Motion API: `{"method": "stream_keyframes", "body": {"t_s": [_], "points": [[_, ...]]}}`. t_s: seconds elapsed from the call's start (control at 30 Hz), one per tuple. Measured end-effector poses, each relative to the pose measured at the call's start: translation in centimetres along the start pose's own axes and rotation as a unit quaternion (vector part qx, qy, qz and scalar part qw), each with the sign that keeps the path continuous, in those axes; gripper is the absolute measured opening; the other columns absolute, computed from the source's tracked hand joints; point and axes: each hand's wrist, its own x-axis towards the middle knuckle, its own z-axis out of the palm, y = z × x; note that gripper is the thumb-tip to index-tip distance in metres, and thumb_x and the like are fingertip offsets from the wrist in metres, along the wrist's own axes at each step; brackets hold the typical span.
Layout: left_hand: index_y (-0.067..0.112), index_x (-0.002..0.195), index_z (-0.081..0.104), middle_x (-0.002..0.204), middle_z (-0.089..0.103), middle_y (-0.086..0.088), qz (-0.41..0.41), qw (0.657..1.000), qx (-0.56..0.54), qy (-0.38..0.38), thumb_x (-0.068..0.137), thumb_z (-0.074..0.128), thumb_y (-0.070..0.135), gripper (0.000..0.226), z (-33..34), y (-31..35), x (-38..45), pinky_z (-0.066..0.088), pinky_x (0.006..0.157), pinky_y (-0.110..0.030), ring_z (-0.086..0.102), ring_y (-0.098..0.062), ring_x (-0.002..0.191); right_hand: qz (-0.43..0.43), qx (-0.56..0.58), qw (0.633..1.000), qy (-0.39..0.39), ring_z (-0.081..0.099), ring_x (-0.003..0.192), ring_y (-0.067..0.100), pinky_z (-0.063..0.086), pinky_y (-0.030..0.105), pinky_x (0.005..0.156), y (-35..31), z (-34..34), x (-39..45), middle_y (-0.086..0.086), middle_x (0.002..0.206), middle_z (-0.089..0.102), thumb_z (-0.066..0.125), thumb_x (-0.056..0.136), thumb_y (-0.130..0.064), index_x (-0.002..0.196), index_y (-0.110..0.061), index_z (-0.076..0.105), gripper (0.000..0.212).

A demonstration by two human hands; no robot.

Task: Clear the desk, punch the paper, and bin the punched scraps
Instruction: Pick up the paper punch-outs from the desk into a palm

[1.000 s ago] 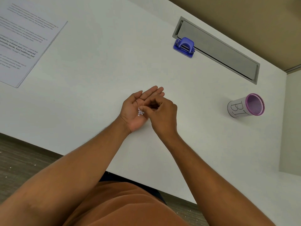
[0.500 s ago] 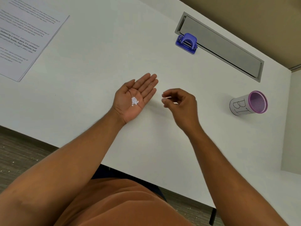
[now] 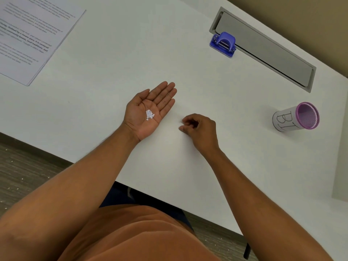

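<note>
My left hand lies palm up on the white desk with its fingers straight. A small heap of white punched scraps sits in the palm. Just to the right, my right hand is low over the desk with thumb and fingers curled together; nothing shows between them. The blue hole punch stands at the back of the desk. A stack of printed paper lies at the far left corner. A purple-rimmed mesh cup marked with letters lies on its side at the right, its mouth facing right.
A long grey cable hatch is set into the desk behind the punch. The desk's front edge runs diagonally below my arms, with grey carpet beyond it. A beige wall rises behind the desk.
My right hand left the left palm, moving right and then down toward the desk. The left hand stayed palm up with the scraps, its fingers now flatter.
</note>
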Motion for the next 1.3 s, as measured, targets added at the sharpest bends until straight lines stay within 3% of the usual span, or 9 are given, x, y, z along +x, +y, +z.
{"method": "stream_keyframes", "body": {"t_s": [0.3,0.4,0.57,0.7,0.87,1.03,1.13,1.2,1.3], "points": [[-0.002,0.151,0.052,0.160,0.051,-0.020,0.003,1.000,-0.009,0.001,0.112,0.031,0.026,0.052,-0.3,-0.1,-0.2,0.038,0.125,-0.046,0.050,-0.034,0.148,-0.081,-0.098,0.992,-0.015,0.059,0.092,-0.001,0.043,0.006,0.076,0.8,-0.2,0.7,-0.005,0.095,0.065,0.079,0.091,-0.024,0.121,-0.022,0.077,0.031],[-0.002,0.150,0.053,0.160,0.051,-0.020,0.002,1.000,-0.012,-0.001,0.112,0.032,0.026,0.052,-0.4,-0.2,-0.2,0.039,0.125,-0.046,0.050,-0.034,0.149,-0.121,-0.119,0.985,-0.011,0.057,0.084,0.006,0.043,0.010,0.073,0.8,0.0,0.7,-0.002,0.094,0.062,0.076,0.093,-0.022,0.115,-0.019,0.080,0.022],[-0.002,0.148,0.056,0.160,0.051,-0.020,0.001,1.000,-0.015,-0.003,0.112,0.032,0.026,0.051,-0.4,-0.3,-0.2,0.039,0.125,-0.046,0.048,-0.033,0.150,-0.179,-0.167,0.969,0.029,0.064,0.085,0.019,0.054,0.035,0.073,0.5,0.6,0.7,0.001,0.093,0.067,0.073,0.097,-0.019,0.101,-0.012,0.081,0.012],[-0.002,0.147,0.057,0.159,0.052,-0.020,0.003,1.000,-0.017,-0.002,0.112,0.032,0.026,0.052,-0.6,-0.4,-0.2,0.039,0.125,-0.046,0.049,-0.033,0.149,-0.228,-0.252,0.940,0.039,0.061,0.086,0.019,0.055,0.038,0.063,0.5,0.9,0.5,0.000,0.096,0.063,0.066,0.100,-0.016,0.101,-0.012,0.073,0.008],[-0.002,0.146,0.058,0.159,0.052,-0.020,0.002,1.000,-0.014,0.000,0.111,0.032,0.026,0.051,-0.9,-0.9,0.2,0.037,0.126,-0.046,0.049,-0.033,0.149,-0.213,-0.344,0.914,-0.019,0.050,0.082,0.020,0.053,0.044,0.056,-0.2,1.4,0.3,0.002,0.101,0.048,0.052,0.101,-0.010,0.102,-0.014,0.054,0.005],[-0.001,0.150,0.053,0.158,0.053,-0.020,0.007,1.000,-0.020,0.012,0.111,0.033,0.026,0.052,-1.0,-1.7,0.6,0.036,0.126,-0.045,0.051,-0.033,0.148,-0.123,-0.182,0.975,0.022,0.051,0.083,0.016,0.051,0.041,0.071,-2.7,1.6,-0.2,-0.002,0.099,0.051,0.044,0.103,-0.006,0.094,-0.017,0.052,0.016],[-0.001,0.151,0.052,0.158,0.053,-0.020,-0.011,0.999,-0.030,-0.002,0.111,0.032,0.026,0.052,-0.5,-2.6,1.0,0.057,0.102,-0.041,0.050,-0.033,0.148,-0.139,-0.110,0.984,0.034,0.055,0.086,0.016,0.049,0.032,0.074,-4.9,1.6,-1.5,-0.002,0.095,0.058,0.050,0.105,-0.008,0.093,-0.012,0.059,0.015],[-0.002,0.149,0.055,0.158,0.054,-0.020,-0.025,0.999,-0.029,-0.005,0.111,0.031,0.026,0.053,-0.1,-3.2,1.3,0.060,0.092,-0.033,0.050,-0.032,0.148,-0.163,-0.092,0.982,0.029,0.056,0.085,0.017,0.048,0.030,0.073,-5.8,1.5,-2.0,0.001,0.091,0.062,0.052,0.101,0.000,0.093,-0.007,0.065,0.016],[-0.001,0.150,0.054,0.157,0.054,-0.019,-0.036,0.999,-0.018,-0.009,0.110,0.032,0.027,0.053,0.3,-3.7,1.6,0.034,0.127,-0.038,0.051,-0.031,0.148,-0.173,-0.090,0.981,0.024,0.063,0.089,0.021,0.052,0.031,0.078,-6.4,1.2,-2.1,0.007,0.093,0.071,0.055,0.098,0.005,0.098,-0.003,0.074,0.020]]}}
